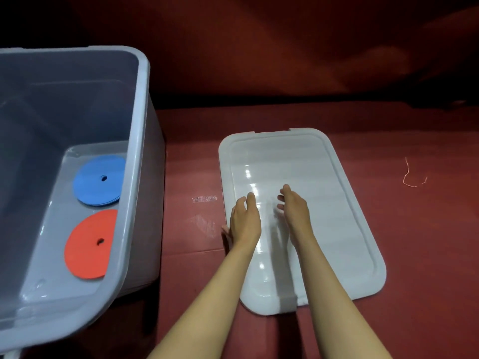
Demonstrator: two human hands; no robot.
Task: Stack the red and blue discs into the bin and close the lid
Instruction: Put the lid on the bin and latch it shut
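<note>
A large translucent grey bin stands open at the left. On its floor lie a stack of blue discs and, nearer to me, red discs, each with a small centre hole. The white lid lies flat on the red surface to the right of the bin. My left hand hovers over the lid's left part, fingers loosely curled, thumb at the lid's left edge. My right hand is above the lid's middle, fingers apart. Neither hand holds anything.
The red floor mat spreads around the lid. A thin pink string lies at the right. Two pale tape marks sit between bin and lid. A dark red wall rises behind.
</note>
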